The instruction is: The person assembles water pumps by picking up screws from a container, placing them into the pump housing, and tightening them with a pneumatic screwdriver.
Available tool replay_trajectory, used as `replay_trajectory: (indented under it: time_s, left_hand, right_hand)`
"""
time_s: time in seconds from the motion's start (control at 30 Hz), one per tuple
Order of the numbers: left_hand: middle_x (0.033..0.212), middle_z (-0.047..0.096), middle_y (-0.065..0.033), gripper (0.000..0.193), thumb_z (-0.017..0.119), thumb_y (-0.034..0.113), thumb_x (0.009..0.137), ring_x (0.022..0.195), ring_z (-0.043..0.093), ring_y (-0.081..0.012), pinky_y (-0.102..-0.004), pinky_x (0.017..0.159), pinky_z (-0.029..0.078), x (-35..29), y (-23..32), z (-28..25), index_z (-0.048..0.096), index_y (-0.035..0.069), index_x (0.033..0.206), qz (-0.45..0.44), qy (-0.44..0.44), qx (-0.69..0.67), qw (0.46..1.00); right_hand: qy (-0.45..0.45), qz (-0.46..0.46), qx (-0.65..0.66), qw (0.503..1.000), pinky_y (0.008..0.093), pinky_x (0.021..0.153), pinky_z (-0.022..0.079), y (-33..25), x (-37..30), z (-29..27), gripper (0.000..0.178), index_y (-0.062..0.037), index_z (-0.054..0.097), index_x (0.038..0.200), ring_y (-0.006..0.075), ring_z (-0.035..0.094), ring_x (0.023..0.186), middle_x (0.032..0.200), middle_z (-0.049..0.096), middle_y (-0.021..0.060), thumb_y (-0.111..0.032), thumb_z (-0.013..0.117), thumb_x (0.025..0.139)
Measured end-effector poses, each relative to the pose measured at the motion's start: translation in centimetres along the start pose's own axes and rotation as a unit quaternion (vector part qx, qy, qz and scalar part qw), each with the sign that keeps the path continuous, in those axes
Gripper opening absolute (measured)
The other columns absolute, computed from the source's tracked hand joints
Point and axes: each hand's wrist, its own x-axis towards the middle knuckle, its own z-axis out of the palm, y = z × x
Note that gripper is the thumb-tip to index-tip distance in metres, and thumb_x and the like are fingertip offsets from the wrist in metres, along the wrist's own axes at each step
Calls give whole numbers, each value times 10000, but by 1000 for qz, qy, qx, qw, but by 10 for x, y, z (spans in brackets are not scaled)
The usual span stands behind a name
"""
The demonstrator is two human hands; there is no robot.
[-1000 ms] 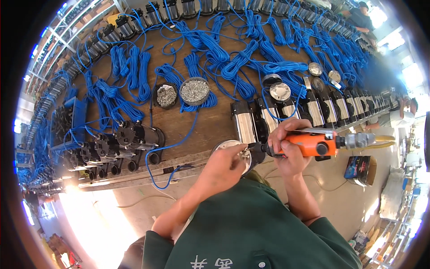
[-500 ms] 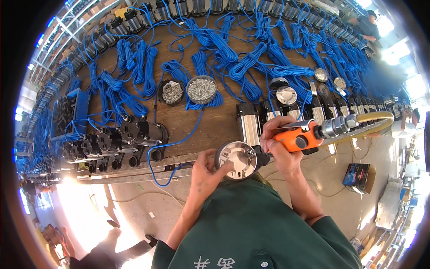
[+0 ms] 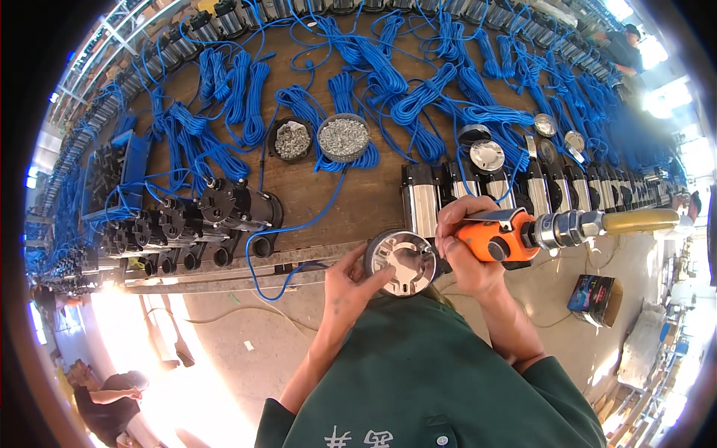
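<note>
My left hand (image 3: 352, 285) grips a round silver metal end cap (image 3: 403, 263) at the near edge of a long wooden workbench (image 3: 358, 198). My right hand (image 3: 464, 250) is wrapped around an orange pneumatic screwdriver (image 3: 502, 234), its tip hidden at the cap's right side and its metal hose fitting (image 3: 590, 223) sticking out to the right. Just beyond the cap stands a row of silver pump housings (image 3: 422, 201).
Blue cable coils (image 3: 418, 97) cover the bench. Two round bowls of screws (image 3: 343, 137) sit mid-bench. Black pump bodies (image 3: 216, 213) line the left near edge. More round caps (image 3: 487, 155) lie to the right. A dark box (image 3: 594, 297) and another person (image 3: 108, 392) are on the floor.
The round cap has come up to face me in my left hand, and the orange screwdriver has stayed against its right side. The view shifted slightly.
</note>
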Motion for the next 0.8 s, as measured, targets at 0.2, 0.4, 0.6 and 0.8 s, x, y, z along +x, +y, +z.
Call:
replay_trajectory:
  time_s: [0.2,0.4,0.6,0.8]
  left_hand:
    - [701,504,57,644,822,142,702,624,395,-15,-176,525,314,1,-5,-2,558,-115,1231,-2,1,14,1000]
    - [677,473,59,610,814,169,714,612,380,-25,-186,522,306,1,-1,-2,579,-90,1214,1,-3,59,998]
    - [978,594,-101,299,539,24,895,882,576,-182,-318,789,482,-15,-4,-23,468,-45,1178,-56,113,-251,960]
    - [1076,622,-201,210,497,41,943,986,637,-263,-352,867,538,-25,9,-37,507,-56,1129,-23,87,-314,945]
  right_hand:
    - [-8,-13,9,1000,262,655,482,3,-2,3,266,-12,480,973,118,561,726,882,562,84,113,533,745]
    - [-2,-31,-25,999,263,661,487,10,-7,-1,289,-5,499,1018,120,575,742,893,588,93,104,539,753]
    - [42,-61,-7,997,261,558,456,-12,-3,5,317,-3,473,1025,139,503,592,829,549,134,66,539,723]
    - [69,-97,112,987,278,562,463,-26,-3,7,307,10,476,1017,155,527,615,850,549,145,88,516,722]
